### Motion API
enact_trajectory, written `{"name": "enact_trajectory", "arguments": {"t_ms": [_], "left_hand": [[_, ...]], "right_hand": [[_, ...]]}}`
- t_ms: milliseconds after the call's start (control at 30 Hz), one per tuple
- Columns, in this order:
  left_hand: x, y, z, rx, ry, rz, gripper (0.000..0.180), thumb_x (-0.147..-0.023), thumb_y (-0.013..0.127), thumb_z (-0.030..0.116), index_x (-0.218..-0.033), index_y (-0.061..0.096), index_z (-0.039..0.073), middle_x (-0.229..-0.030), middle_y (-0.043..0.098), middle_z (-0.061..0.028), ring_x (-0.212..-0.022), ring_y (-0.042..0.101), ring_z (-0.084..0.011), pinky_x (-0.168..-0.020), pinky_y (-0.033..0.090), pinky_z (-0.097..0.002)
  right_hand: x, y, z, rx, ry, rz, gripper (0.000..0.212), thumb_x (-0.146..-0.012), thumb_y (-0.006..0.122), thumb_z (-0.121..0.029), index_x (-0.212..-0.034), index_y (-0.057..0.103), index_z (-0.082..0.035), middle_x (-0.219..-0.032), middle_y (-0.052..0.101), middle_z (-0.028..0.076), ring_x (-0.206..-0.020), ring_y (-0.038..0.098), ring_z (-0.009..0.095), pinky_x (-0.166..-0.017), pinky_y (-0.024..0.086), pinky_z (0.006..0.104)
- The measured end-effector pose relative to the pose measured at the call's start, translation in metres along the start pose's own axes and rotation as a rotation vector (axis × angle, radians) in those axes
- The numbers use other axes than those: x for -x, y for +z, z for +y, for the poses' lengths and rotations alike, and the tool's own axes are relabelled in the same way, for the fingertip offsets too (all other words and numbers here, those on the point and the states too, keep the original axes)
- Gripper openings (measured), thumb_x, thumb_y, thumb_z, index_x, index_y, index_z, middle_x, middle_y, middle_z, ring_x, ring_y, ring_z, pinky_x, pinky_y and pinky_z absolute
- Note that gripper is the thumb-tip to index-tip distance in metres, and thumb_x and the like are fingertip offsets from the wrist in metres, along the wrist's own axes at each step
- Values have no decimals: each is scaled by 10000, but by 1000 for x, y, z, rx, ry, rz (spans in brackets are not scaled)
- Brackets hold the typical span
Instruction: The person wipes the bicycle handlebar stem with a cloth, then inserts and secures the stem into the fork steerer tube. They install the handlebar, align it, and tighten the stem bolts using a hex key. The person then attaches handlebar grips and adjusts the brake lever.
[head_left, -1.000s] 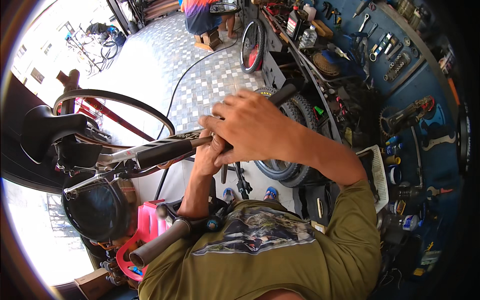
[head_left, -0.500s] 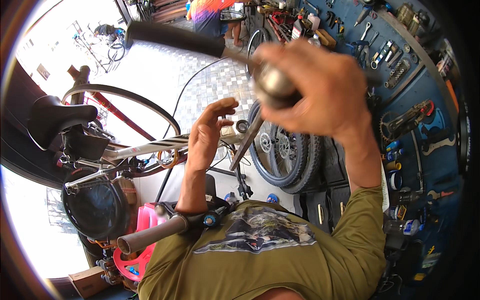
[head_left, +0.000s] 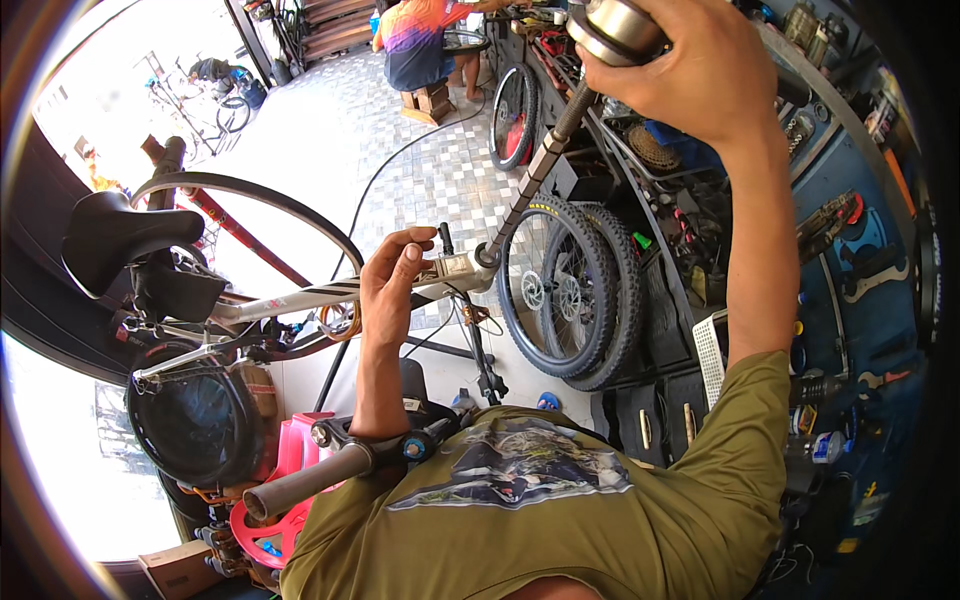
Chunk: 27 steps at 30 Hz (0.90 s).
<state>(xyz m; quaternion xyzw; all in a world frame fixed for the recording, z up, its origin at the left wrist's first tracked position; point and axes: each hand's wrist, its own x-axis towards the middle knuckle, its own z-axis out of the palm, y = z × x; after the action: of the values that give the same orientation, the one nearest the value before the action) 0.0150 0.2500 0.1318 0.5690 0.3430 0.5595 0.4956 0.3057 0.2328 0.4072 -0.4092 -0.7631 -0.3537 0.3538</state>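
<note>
— Under the right-hand fingers, what is entered?

— Item one: a metal cylinder (head_left: 615,25), enclosed by the raised right hand (head_left: 690,90), whose fingers are closed tightly round it. A dark rod (head_left: 535,170) is carried below it, slanting down and away from those fingers to the front end of the frame (head_left: 465,268), where its lower tip is seated.

— And at the left-hand fingers?

— Item two: a white frame tube (head_left: 290,300), clasped by the left hand (head_left: 390,285), fingers curled over it, just beside the rod's lower tip. A black saddle (head_left: 115,235) is noted well beyond the knuckles; two wheels (head_left: 560,290) are leaned past the fingertips; a handlebar grip (head_left: 300,485) is set below the wrist.

— Which step is judged to be in hand?

— The rod is being drawn from, or guided into, the frame end, it is judged; which of the two cannot be told.

— What is called for next?

— The rod is to be kept in line with the opening, and the frame held steady by the left fingers.
</note>
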Motion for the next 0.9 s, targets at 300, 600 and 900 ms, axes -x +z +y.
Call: {"name": "enact_trajectory", "arguments": {"t_ms": [300, 600, 900], "left_hand": [[7, -27, -6, -77, -77, 52, 370, -1041, 691, 304, -1238, 711, -8, -1193, 724, -93, -1068, 632, -139, -972, 485, -295], [9, -36, -11, -79, -105, 40, 338, -1038, 692, 269, -1216, 717, -17, -1122, 726, -56, -980, 610, -89, -891, 473, -249], [10, -43, -14, -103, -118, 25, 335, -1042, 687, 259, -1215, 713, -27, -1110, 727, -51, -974, 605, -89, -894, 482, -258]], "right_hand": [[16, 30, -13, 62, 116, -170, 483, -695, 864, -344, -1119, 777, -131, -907, 750, 104, -811, 748, 328, -725, 601, 438], [13, 42, -6, 79, 220, -294, 556, -703, 865, -381, -1188, 762, -129, -984, 761, 118, -876, 756, 319, -789, 606, 430], [57, 100, -23, 51, 150, -345, 572, -772, 839, -469, -1282, 675, -268, -1008, 704, 53, -821, 758, 313, -738, 626, 459]]}}
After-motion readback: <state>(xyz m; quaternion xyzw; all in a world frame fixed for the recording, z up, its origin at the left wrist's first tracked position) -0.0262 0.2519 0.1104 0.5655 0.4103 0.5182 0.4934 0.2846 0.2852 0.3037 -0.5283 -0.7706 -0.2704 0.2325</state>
